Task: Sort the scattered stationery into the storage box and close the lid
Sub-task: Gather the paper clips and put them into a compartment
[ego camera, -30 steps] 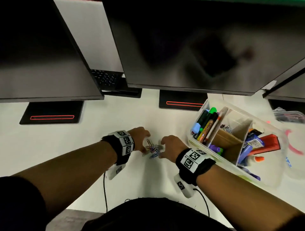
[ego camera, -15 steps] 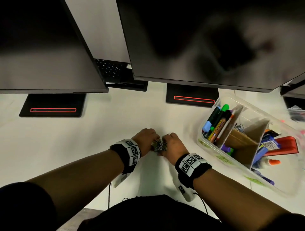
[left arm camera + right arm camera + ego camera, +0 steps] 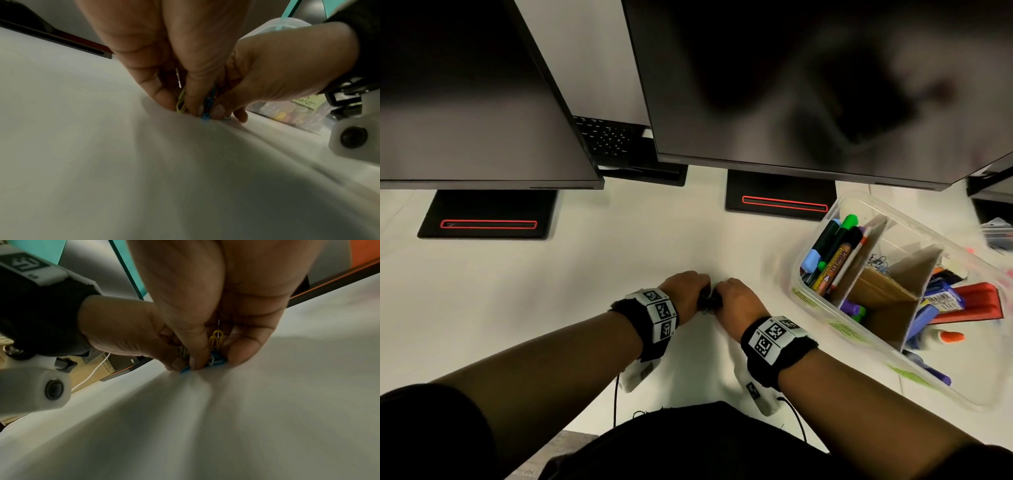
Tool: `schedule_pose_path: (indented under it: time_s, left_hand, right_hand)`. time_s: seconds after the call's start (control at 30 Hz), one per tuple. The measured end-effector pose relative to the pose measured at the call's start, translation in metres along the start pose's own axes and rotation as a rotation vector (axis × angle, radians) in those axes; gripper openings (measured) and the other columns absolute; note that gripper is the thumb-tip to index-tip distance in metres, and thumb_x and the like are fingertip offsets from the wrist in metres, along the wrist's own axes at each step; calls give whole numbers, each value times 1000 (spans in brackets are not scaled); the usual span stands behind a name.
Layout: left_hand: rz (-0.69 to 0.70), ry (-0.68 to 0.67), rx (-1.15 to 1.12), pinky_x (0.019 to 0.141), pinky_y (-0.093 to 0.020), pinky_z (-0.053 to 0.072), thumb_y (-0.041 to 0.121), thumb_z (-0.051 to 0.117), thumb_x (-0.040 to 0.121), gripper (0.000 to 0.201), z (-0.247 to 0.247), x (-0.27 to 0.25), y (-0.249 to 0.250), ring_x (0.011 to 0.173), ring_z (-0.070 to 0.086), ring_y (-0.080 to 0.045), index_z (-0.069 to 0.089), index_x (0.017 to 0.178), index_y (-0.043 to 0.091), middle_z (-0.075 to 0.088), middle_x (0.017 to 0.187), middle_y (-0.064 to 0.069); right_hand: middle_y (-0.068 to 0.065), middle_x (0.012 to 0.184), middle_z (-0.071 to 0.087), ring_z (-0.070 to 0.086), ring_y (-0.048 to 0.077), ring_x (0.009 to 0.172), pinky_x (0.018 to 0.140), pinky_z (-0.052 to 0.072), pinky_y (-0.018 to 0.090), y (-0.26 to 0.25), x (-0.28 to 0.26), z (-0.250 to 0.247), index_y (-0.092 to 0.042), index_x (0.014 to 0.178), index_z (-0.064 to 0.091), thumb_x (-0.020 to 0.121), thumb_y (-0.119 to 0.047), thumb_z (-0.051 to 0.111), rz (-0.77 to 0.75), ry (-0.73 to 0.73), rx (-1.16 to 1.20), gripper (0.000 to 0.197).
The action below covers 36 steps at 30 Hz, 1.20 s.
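A small heap of coloured paper clips point(image 3: 708, 303) lies on the white desk, squeezed between my two hands. My left hand point(image 3: 685, 291) and right hand point(image 3: 736, 301) meet fingertip to fingertip over it, fingers curled down. In the left wrist view my left hand point(image 3: 183, 107) pinches yellow and blue paper clips point(image 3: 205, 113) against the desk. The right wrist view has my right hand point(image 3: 209, 360) pinching the same paper clips point(image 3: 216, 340). The clear storage box point(image 3: 822, 308) stands open to the right, holding markers point(image 3: 832, 253), more clips, glue and a red stapler.
Two dark monitors point(image 3: 791, 85) overhang the back of the desk, their black bases point(image 3: 780, 195) behind my hands. A second clear container point(image 3: 996, 233) sits at the far right. The desk's near edge runs just under my forearms.
My hands have drawn together, sweeping the spread-out paper clips into a tight bunch now mostly hidden under my fingers. The head view has shifted, so the box sits further right.
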<state>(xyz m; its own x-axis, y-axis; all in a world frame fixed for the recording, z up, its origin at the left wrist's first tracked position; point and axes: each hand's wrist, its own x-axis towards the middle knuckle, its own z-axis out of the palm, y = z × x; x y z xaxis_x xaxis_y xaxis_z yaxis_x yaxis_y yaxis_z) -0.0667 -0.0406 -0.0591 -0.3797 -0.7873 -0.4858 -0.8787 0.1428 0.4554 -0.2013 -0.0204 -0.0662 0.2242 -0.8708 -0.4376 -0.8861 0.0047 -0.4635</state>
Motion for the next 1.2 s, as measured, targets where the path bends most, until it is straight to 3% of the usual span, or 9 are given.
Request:
schedule_pose_path:
  time_s: [0.3, 0.53, 0.67, 0.83, 0.97, 1.1, 1.2]
  left_hand:
    - [-66, -23, -69, 75, -22, 37, 24, 59, 86, 21, -11, 0, 10, 103, 60, -25, 63, 102, 10, 66, 110, -7]
    - [47, 86, -49, 74, -17, 33, 16, 64, 83, 17, -58, -5, 30, 102, 58, -22, 65, 99, 11, 68, 106, -6]
    - [143, 144, 3, 72, -17, 33, 16, 65, 82, 16, -90, -11, 51, 90, 56, -17, 66, 97, 12, 67, 99, -3]
    - [224, 220, -15, 56, -9, 31, 14, 70, 78, 12, -116, -9, 93, 66, 47, -3, 67, 89, 17, 52, 69, 14]
    - [297, 248, -97, 55, -10, 36, 14, 73, 75, 12, -120, 5, 138, 60, 47, -1, 65, 80, 21, 52, 63, 14]
    - [366, 245, -124, 57, -12, 38, 13, 74, 74, 12, -110, 29, 187, 58, 47, -2, 68, 83, 17, 51, 63, 12]
    - [394, 230, -154, 69, -25, 48, 12, 74, 73, 14, -95, 44, 215, 69, 53, -10, 68, 84, 19, 58, 74, 6]
  right_hand:
    - [16, 112, 63, 58, 30, 107, 87, 41, 27, -7, -7, -18, -6, 109, 65, 90, -12, 51, 7, -30, -39, 24]
    - [9, 109, 69, 60, 25, 106, 89, 41, 26, -26, -18, -69, -10, 106, 68, 89, -14, 50, -8, 127, -62, 25]
    - [8, 105, 70, 62, 25, 99, 85, 44, 28, -35, -30, -102, -10, 101, 70, 89, -15, 50, -26, 208, -96, 24]
    - [9, 95, 71, 64, 26, 92, 83, 48, 30, -26, -54, -149, -12, 92, 72, 86, -18, 56, 11, 325, -57, 19]
    - [7, 95, 70, 63, 22, 90, 80, 47, 27, -2, -73, -184, -10, 89, 72, 85, -14, 59, 80, 392, -4, 14]
    - [9, 93, 70, 60, 23, 86, 77, 45, 26, 37, -91, -209, -10, 88, 72, 83, -13, 61, 162, 461, -5, 13]
    - [10, 94, 70, 62, 24, 89, 76, 46, 26, 65, -98, -219, -11, 90, 72, 83, -13, 62, 236, 473, -14, 12]
